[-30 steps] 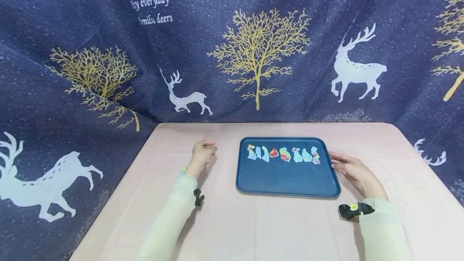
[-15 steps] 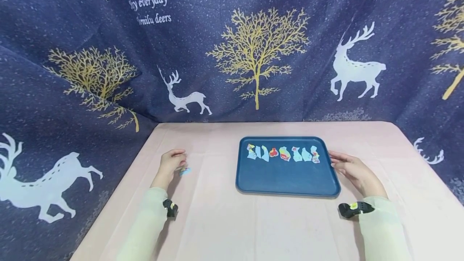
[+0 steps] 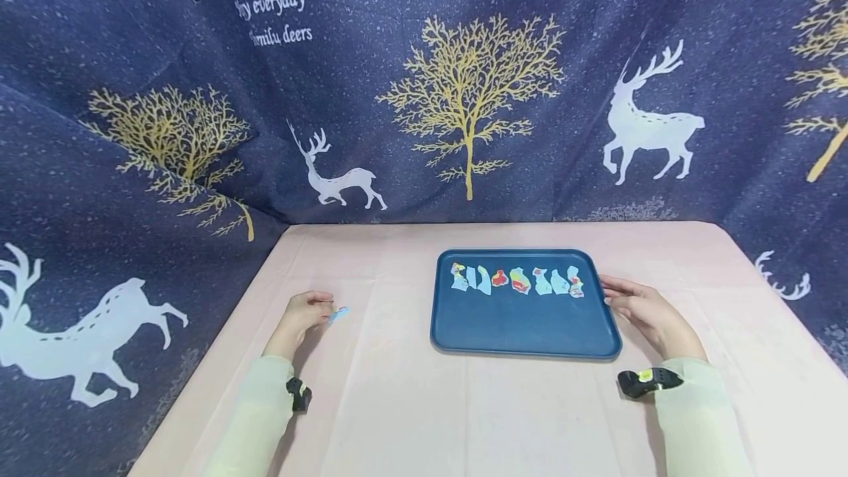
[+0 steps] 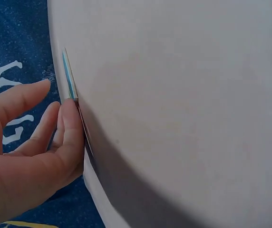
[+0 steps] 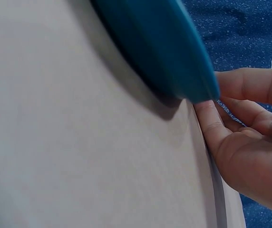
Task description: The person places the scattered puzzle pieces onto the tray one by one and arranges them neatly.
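My left hand [image 3: 304,314] is low over the left side of the table, beside a small flat light-blue printed piece [image 3: 340,313]. In the left wrist view, the thumb tip meets the lower end of that piece [image 4: 70,76], seen nearly edge-on, while the index finger stays apart from it. My right hand [image 3: 652,315] rests its fairly straight fingers against the right edge of the dark blue tray [image 3: 523,337]. Close up in the right wrist view, thumb and index finger touch the outside of the tray [image 5: 174,52]. A row of several irregular printed pieces [image 3: 520,281] lies across its far half.
A pale pink cloth [image 3: 397,411] covers the table. Dark blue fabric [image 3: 517,94] with white deer and gold trees hangs along the back and sides. Black bands [image 3: 652,381] sit on both wrists.
My left hand has drawn back leftward and toward me, uncovering the loose piece, then lowered to touch it. My right hand and the tray have stayed in place.
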### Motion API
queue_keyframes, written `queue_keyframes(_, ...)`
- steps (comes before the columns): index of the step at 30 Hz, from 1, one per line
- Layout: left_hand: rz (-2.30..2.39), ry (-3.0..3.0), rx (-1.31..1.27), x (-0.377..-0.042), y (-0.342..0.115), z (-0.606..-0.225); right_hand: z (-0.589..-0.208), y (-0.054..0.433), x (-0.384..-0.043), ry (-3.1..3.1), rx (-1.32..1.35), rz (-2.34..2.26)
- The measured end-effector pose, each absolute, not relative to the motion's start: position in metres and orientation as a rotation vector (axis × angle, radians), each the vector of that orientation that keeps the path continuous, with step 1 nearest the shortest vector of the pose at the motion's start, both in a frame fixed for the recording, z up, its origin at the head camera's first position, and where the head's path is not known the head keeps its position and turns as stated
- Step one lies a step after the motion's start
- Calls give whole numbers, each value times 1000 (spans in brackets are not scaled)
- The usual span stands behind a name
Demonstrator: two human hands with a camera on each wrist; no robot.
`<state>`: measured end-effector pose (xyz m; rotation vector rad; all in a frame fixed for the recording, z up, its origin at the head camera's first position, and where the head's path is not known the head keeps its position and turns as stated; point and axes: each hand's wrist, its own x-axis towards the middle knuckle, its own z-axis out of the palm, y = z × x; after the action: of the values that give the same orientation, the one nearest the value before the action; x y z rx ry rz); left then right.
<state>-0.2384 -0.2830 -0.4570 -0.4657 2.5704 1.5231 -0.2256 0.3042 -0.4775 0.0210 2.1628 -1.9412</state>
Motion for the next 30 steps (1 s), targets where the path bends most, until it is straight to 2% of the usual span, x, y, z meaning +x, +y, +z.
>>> queue_keyframes(13, 1263, 2684, -388, -235, -273, -451, -477, 303, -227, 2195, 50, -1878)
queue_keyframes(30, 1243, 2675, -328, -238, -272, -451, -478, 303, -227, 2195, 54, -1870)
